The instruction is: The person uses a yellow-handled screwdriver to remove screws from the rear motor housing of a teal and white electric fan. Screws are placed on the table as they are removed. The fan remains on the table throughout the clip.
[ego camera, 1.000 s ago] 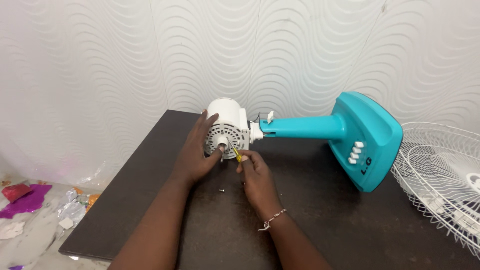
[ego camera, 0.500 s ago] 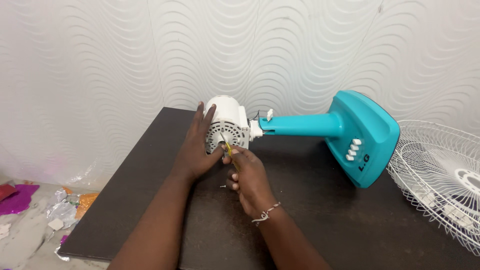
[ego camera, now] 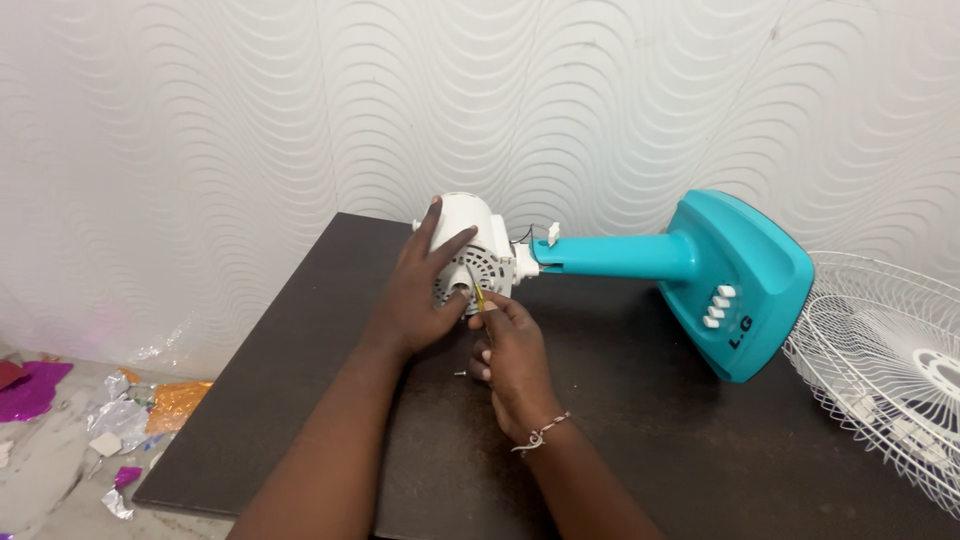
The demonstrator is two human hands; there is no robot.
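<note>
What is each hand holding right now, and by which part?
The left hand grips the white motor housing around its front end. The right hand pinches a thin yellow-handled screwdriver by its handle, tip at the housing's face.

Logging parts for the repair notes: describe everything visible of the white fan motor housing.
The white motor housing looks like plastic, rounded, with a slotted vent face turned toward the camera. It lies on its side on the dark table, joined to the teal stand. The left hand grips it; the right hand holds a thin yellow-handled tool against its face.
</note>
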